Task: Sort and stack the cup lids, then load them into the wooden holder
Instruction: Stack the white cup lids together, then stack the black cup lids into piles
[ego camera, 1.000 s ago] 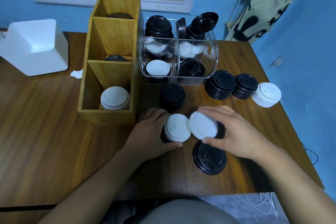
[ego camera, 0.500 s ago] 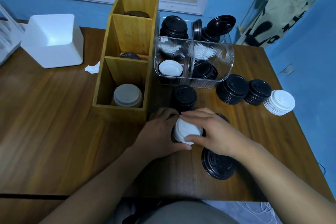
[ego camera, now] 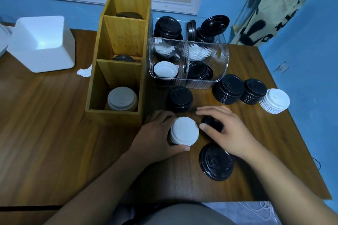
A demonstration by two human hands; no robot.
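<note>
Gripping white lid stack (ego camera: pixel 184 131) in curled left hand (ego camera: pixel 155 140); half hiding small black lid (ego camera: pixel 213 124) under right hand (ego camera: pixel 232 133), cannot tell whether grasped.

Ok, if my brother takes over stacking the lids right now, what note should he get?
Left hand grips the white lid stack on the table. Right hand curls round a small black stack beside it.
Wooden holder: white lids in the near compartment, dark lids in the middle and far ones.
Done: several stacks sorted by colour.
Left: load the held stacks, the black stacks and white stack on the right, the flat black lid, and lids in the clear organiser.
</note>
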